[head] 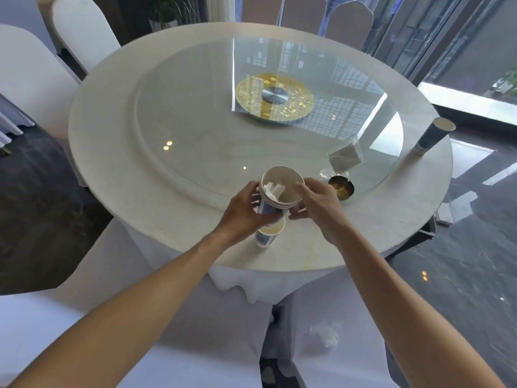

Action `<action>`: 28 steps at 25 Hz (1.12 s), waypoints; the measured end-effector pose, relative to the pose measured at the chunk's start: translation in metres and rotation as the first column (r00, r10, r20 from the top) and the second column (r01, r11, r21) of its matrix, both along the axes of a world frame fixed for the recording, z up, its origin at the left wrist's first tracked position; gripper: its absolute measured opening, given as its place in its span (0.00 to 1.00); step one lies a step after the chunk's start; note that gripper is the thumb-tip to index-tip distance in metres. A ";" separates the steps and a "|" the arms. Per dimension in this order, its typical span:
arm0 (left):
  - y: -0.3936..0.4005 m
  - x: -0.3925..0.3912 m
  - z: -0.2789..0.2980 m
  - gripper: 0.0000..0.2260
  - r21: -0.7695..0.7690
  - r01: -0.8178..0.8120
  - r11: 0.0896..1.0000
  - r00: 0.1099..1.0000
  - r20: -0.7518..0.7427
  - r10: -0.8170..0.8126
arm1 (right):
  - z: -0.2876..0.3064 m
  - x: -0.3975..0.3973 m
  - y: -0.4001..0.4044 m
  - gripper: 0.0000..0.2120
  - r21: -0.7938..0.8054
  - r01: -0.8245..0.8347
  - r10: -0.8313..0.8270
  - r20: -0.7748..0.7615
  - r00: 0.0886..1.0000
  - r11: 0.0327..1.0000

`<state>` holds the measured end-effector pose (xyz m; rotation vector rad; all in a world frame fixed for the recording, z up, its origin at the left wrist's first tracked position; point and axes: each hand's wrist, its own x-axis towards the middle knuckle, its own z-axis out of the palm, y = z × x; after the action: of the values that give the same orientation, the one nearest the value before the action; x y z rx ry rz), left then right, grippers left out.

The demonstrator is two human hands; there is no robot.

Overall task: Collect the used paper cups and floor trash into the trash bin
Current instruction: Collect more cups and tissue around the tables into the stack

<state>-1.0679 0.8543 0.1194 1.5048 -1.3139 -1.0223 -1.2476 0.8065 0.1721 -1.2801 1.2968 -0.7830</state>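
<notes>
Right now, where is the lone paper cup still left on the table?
In the head view, the lone paper cup stands at the table's far right edge, beyond the napkin holder.
</notes>
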 end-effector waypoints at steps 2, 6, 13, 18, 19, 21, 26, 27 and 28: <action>-0.013 -0.004 -0.006 0.30 0.027 -0.010 1.000 1.000 0.006 0.010 | -0.006 -0.001 -0.014 0.10 -0.005 -0.005 0.005 -0.029 1.000 1.000; -0.022 -0.008 -0.039 0.32 0.112 -0.029 0.993 0.999 0.023 0.026 | -0.038 -0.002 -0.024 0.09 0.039 -0.009 0.012 -0.089 0.996 0.999; -0.016 -0.008 -0.097 0.32 0.252 -0.056 0.966 0.989 0.146 0.019 | -0.109 -0.001 -0.025 0.10 0.090 -0.049 0.074 -0.299 0.951 0.995; -0.010 -0.009 -0.123 0.38 0.275 -0.059 0.960 0.991 0.131 0.023 | -0.131 -0.001 -0.022 0.15 0.046 -0.197 0.192 -0.510 0.838 0.979; -0.009 -0.010 -0.125 0.38 0.286 -0.047 0.957 0.992 0.122 0.012 | -0.133 0.000 -0.021 0.15 0.058 -0.198 0.201 -0.479 0.855 0.979; -0.008 -0.012 -0.128 0.38 0.302 -0.020 0.953 0.993 0.116 -0.016 | -0.138 0.000 -0.019 0.16 0.103 -0.151 0.180 -0.398 0.900 0.983; -0.002 -0.014 -0.114 0.35 0.219 0.032 0.975 0.992 0.110 -0.058 | -0.131 -0.013 -0.007 0.13 0.264 0.007 0.046 -0.191 0.980 0.965; 0.000 -0.015 -0.108 0.34 0.211 0.060 0.976 0.992 0.099 -0.082 | -0.125 -0.018 -0.002 0.12 0.300 0.018 0.030 -0.155 0.987 0.954; 0.002 -0.016 -0.102 0.34 0.211 0.087 0.974 0.991 0.082 -0.106 | -0.121 -0.024 0.004 0.12 0.330 0.022 0.022 -0.129 0.991 0.944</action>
<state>-1.0839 0.8566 0.0174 1.6744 -1.3915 -1.1949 -1.2717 0.8100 0.0509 -1.0725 1.4635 -0.4596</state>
